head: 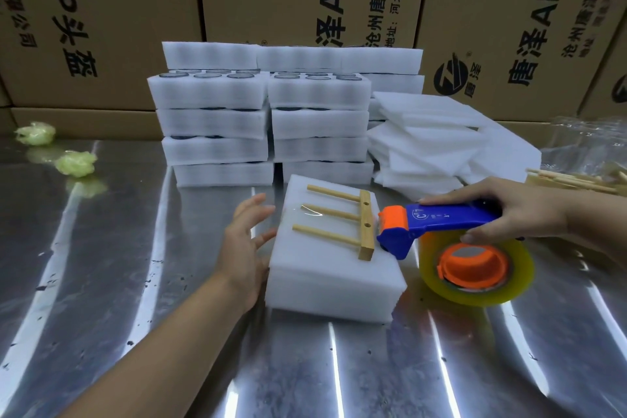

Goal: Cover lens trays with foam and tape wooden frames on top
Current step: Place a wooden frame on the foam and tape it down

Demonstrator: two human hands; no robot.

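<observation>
One white foam-covered lens tray (334, 278) lies between the hands, carrying one three-pronged wooden frame (342, 217). The left hand (249, 237), fingers spread wide, touches its left edge. The right hand (509, 214) grips one blue-and-orange tape dispenser (424, 224), nose just beside the frame's crossbar. Beyond both hands, two four-high stacks of white foam trays (217, 132) stand close; the shiny steel counter (101, 248) opens left of the left hand

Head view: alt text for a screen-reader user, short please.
The right hand grips a blue and orange tape dispenser with its front end at a wooden frame lying on a white foam block; the open left hand touches the block's left side. Behind, on the metal table, stand stacks of foam trays and loose foam sheets.
</observation>
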